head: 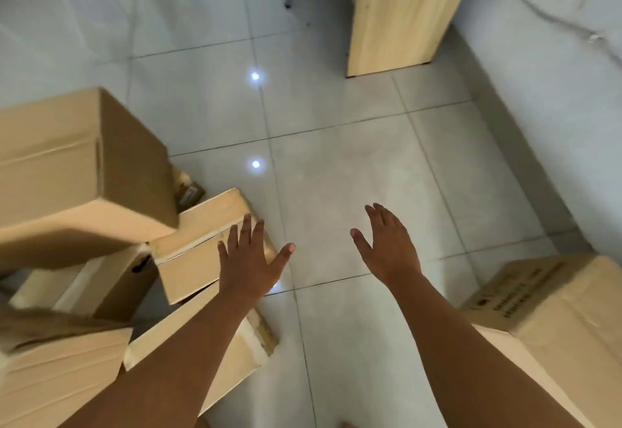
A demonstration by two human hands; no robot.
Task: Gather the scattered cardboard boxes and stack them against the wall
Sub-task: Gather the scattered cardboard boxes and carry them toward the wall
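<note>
Both hands reach out with fingers spread, gripping nothing — the left hand (247, 261) over a tilted cardboard box (205, 246), the right hand (387, 246) above bare floor (336, 175). Left of those fingers a leaning pile of boxes (77, 171) could topple if nudged.

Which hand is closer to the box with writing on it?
The right hand. It hovers open over bare floor, up and left of the printed box. The left hand is farther away, over the box pile opposite.
</note>
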